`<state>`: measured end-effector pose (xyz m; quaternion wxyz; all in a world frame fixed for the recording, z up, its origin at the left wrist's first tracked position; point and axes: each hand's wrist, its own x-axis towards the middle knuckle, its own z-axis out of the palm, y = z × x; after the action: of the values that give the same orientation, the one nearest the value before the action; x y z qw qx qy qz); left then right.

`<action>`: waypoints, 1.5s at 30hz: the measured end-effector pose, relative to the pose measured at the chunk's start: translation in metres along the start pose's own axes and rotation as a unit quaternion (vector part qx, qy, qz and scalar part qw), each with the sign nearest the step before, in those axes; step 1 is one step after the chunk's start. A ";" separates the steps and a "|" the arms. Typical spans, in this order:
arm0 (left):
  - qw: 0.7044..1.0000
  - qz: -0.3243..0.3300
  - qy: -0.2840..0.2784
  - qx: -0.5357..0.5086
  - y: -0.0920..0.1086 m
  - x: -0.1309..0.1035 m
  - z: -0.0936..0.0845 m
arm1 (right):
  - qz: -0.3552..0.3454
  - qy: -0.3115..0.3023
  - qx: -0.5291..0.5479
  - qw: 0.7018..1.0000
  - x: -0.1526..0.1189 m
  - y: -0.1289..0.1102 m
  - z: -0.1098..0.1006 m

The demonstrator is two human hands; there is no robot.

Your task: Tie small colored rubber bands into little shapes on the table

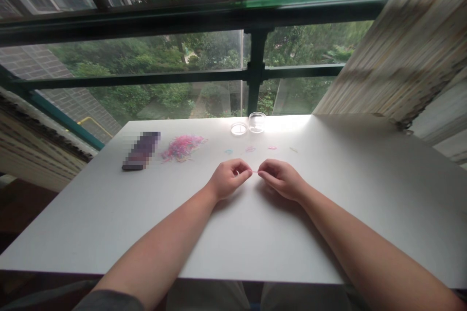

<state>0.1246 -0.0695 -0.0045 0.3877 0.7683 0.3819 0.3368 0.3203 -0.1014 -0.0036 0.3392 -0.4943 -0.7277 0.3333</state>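
Observation:
Between my two hands a thin pink rubber band [255,171] is stretched just above the white table. My left hand [229,177] pinches its left end between thumb and forefinger. Its right end is in the pinch of my right hand [280,177]. Just beyond my hands lie small loose bands in a row: a teal band [228,151], a pink-lilac band [250,149], a pink band [272,147] and a pale greenish band [294,149]. To the left is a loose pile of colourful rubber bands [181,147], mostly pink and lilac.
A clear round container [257,122] stands near the table's back edge, with a round clear lid [239,129] beside it. A dark, blurred-out oblong object [142,151] lies left of the pile. Behind the white table [233,248] are a green-framed window and curtains [386,48].

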 end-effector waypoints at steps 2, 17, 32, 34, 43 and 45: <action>1.000 -0.002 0.001 0.002 0.001 0.000 0.000 | -0.002 0.004 -0.010 1.000 0.001 -0.001 -0.001; 0.939 -0.136 0.163 0.270 -0.025 0.006 -0.056 | 0.112 0.219 -0.220 0.944 0.024 0.027 -0.017; 0.950 -0.139 0.121 0.250 -0.032 0.009 -0.049 | 0.190 0.241 -0.285 0.908 0.032 0.032 -0.020; 0.952 -0.139 0.120 0.246 -0.032 0.009 -0.049 | 0.196 0.238 -0.283 0.908 0.032 0.033 -0.021; 0.954 -0.147 0.109 0.239 -0.031 0.008 -0.049 | 0.204 0.250 -0.253 0.912 0.032 0.031 -0.022; 0.953 -0.152 0.105 0.240 -0.031 0.009 -0.049 | 0.198 0.251 -0.243 0.916 0.030 0.032 -0.022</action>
<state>0.0788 -0.0330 -0.0060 0.1965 0.7317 0.6024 0.2514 0.3456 -0.0607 -0.0126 0.3071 -0.7631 -0.5642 0.0709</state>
